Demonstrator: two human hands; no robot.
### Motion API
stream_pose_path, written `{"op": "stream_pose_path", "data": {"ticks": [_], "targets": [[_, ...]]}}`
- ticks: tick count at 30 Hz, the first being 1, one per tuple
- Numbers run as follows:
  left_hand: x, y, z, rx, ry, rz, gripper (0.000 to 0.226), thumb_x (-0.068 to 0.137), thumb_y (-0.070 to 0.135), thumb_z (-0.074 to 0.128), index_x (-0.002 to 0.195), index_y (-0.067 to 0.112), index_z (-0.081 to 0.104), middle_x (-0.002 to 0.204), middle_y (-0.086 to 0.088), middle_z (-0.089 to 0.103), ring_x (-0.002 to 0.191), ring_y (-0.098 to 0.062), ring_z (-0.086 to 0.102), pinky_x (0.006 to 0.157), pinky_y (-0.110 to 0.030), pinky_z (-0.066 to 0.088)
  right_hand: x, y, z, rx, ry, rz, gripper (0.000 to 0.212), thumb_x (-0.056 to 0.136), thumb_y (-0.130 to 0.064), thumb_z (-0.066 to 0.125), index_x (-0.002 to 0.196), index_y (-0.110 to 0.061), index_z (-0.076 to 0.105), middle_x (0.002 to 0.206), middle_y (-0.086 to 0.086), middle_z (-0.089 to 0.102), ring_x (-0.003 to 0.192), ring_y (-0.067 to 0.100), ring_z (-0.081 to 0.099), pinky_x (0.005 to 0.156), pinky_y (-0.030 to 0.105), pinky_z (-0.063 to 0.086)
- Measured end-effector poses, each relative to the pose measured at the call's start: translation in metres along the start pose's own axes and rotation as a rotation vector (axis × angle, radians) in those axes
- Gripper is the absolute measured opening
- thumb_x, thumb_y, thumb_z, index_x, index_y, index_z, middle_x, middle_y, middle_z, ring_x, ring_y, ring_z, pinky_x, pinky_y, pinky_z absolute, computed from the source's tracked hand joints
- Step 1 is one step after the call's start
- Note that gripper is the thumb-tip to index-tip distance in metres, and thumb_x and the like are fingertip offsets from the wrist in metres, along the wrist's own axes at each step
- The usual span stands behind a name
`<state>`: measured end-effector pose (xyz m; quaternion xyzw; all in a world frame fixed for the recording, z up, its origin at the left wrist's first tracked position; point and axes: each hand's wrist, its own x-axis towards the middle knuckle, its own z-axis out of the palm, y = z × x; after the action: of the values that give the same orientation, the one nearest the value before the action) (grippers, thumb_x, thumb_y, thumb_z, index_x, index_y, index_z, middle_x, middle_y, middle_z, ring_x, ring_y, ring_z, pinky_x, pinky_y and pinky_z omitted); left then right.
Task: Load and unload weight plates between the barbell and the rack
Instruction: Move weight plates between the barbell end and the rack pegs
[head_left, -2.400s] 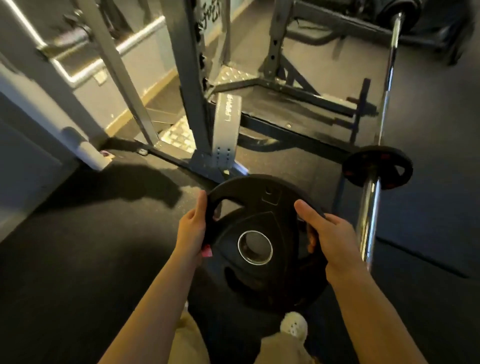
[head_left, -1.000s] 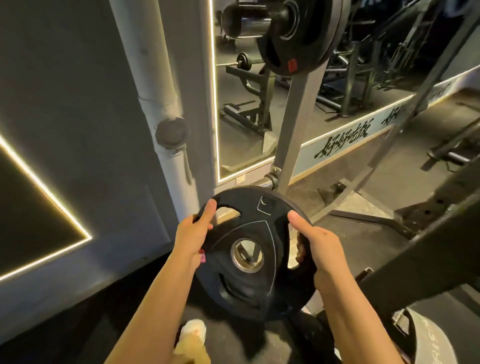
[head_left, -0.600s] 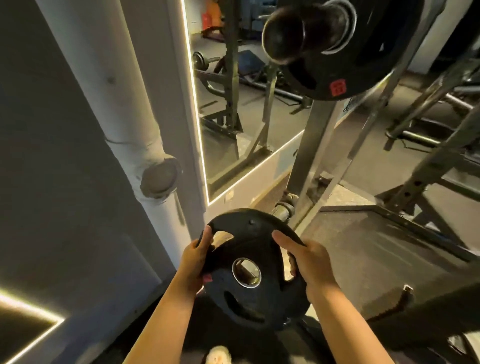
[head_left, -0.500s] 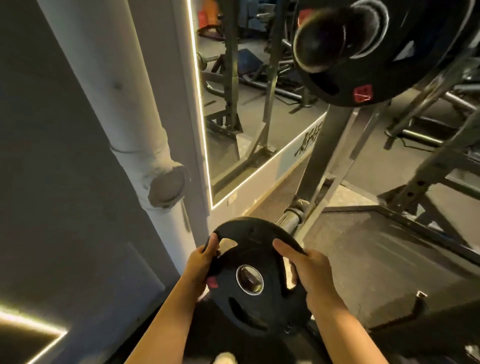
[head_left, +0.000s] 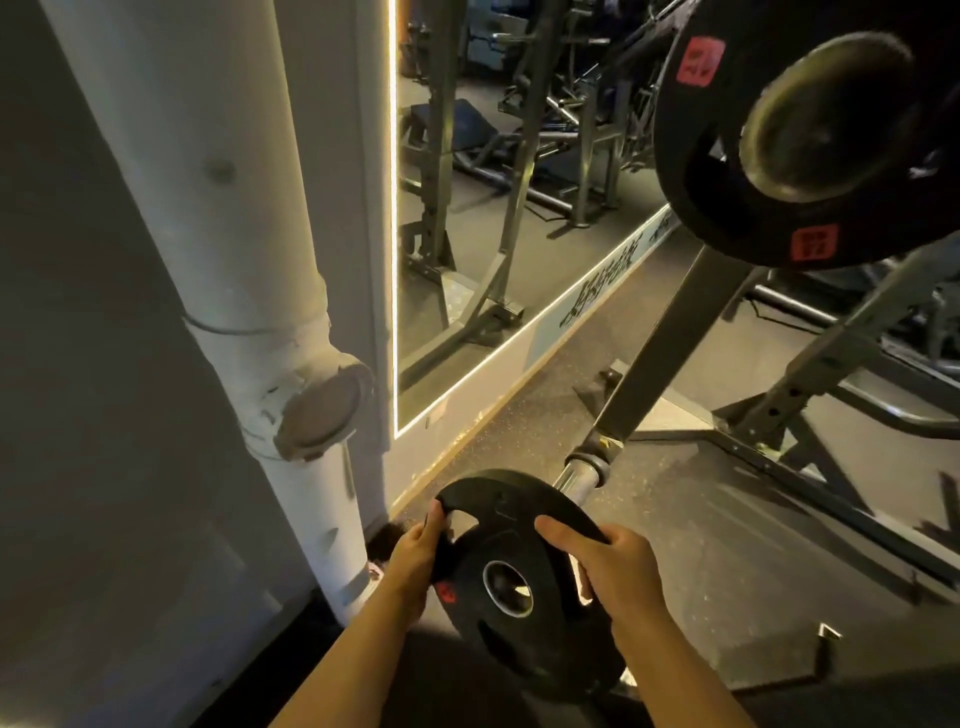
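- A small black weight plate (head_left: 524, 587) is held low in frame, at 6 o'clock, tilted, its centre hole facing the camera.
- Its rim is gripped at 9 o'clock by the left hand (head_left: 413, 564), fingers curled through a cut-out.
- The right hand (head_left: 618, 574) is wrapped over the rim at 2 o'clock.
- A chrome storage peg (head_left: 579, 475) on the rack upright (head_left: 670, 332) is seen just behind the plate's top edge.
- A large loaded plate (head_left: 727, 171) hangs at 1 o'clock.

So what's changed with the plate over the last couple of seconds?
The small plate was carried from beside the floor barbell to the rack and lowered toward the low storage peg, its hole nearly lined up. The left hand and right hand grip its cutouts throughout.
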<state>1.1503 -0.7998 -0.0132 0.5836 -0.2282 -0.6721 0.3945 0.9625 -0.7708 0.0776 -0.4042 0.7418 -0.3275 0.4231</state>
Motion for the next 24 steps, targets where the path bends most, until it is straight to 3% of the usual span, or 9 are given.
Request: {"op": "stream_pose_path", "data": {"ticks": [2,6,11,16,21,24], "targets": [[0.003,-0.002,0.006,-0.006,0.006,-0.021,0.057,0.084,0.062,0.042,0.117,0.016,0.053,0.136,-0.015,0.051,0.115,-0.029,0.048,0.109,-0.046,0.032,0.005,0.002,0.000,-0.011,0.002,0.016,0.048,0.063,-0.057,0.079,0.074,-0.013,0.062,0.069,0.002,0.064,0.070,0.021,0.062,0.063,0.029,0.047],[0.006,0.001,0.015,-0.079,0.031,-0.127,0.064,0.094,0.057,0.038,0.143,0.016,0.036,0.149,-0.016,0.036,0.136,-0.041,0.032,0.109,-0.059,0.026,0.017,0.005,0.005,-0.049,0.021,0.044,0.051,0.060,-0.061,0.079,0.075,-0.014,0.064,0.069,0.001,0.065,0.068,0.020,0.062,0.067,0.033,0.052],[0.007,0.000,0.026,-0.082,0.081,-0.193,0.081,0.085,0.061,0.052,0.151,0.032,0.014,0.155,-0.018,0.023,0.138,-0.049,0.025,0.104,-0.071,0.028,0.023,0.019,0.026,-0.125,0.021,0.051,0.053,0.060,-0.067,0.076,0.083,-0.021,0.066,0.081,-0.001,0.070,0.081,0.022,0.067,0.083,0.045,0.057],[-0.010,-0.005,0.050,-0.206,-0.020,-0.286,0.110,0.058,0.080,0.056,0.151,0.043,0.010,0.159,-0.014,0.015,0.139,-0.051,0.022,0.097,-0.075,0.032,0.029,0.016,0.035,-0.219,0.001,-0.013,0.053,0.062,-0.070,0.073,0.090,-0.026,0.065,0.089,-0.007,0.070,0.084,0.016,0.066,0.084,0.040,0.056],[-0.009,-0.003,0.060,-0.263,-0.052,-0.257,0.094,0.071,0.073,0.047,0.151,0.043,0.010,0.158,-0.012,0.020,0.140,-0.047,0.025,0.101,-0.070,0.034,0.032,0.015,0.028,-0.288,-0.008,-0.091,0.051,0.064,-0.066,0.074,0.089,-0.022,0.066,0.085,-0.007,0.070,0.079,0.013,0.066,0.078,0.035,0.057],[-0.007,-0.003,0.059,-0.327,-0.154,-0.285,0.102,0.066,0.073,0.052,0.153,0.038,0.012,0.158,-0.012,0.021,0.140,-0.045,0.025,0.104,-0.069,0.029,0.032,0.011,0.030,-0.355,-0.034,-0.168,0.045,0.068,-0.064,0.072,0.083,-0.023,0.064,0.081,-0.009,0.068,0.073,0.009,0.064,0.070,0.026,0.056]]}}
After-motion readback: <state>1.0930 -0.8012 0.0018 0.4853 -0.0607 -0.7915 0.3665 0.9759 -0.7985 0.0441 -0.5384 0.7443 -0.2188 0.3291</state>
